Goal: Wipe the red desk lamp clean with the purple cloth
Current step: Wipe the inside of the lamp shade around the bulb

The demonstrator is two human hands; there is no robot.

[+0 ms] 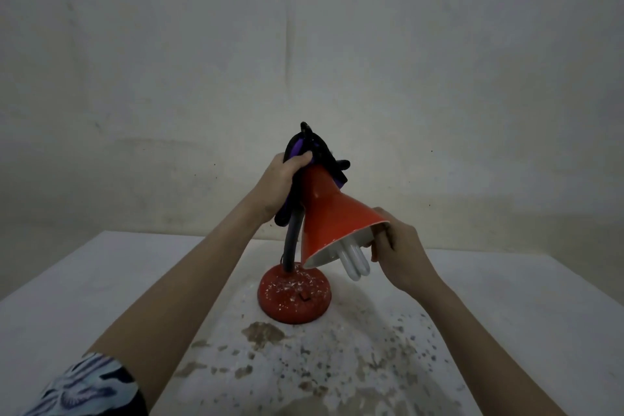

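Observation:
The red desk lamp stands on a white table, its cone shade tilted down to the right with a white bulb sticking out. A dark gooseneck rises from the round red base, which is flecked with white specks. My left hand is closed around the purple cloth, pressed against the narrow top of the shade and the neck. My right hand pinches the shade's lower rim on the right side.
The white table has brown stains and speckles in front of the lamp base. A pale bare wall stands close behind the table's far edge.

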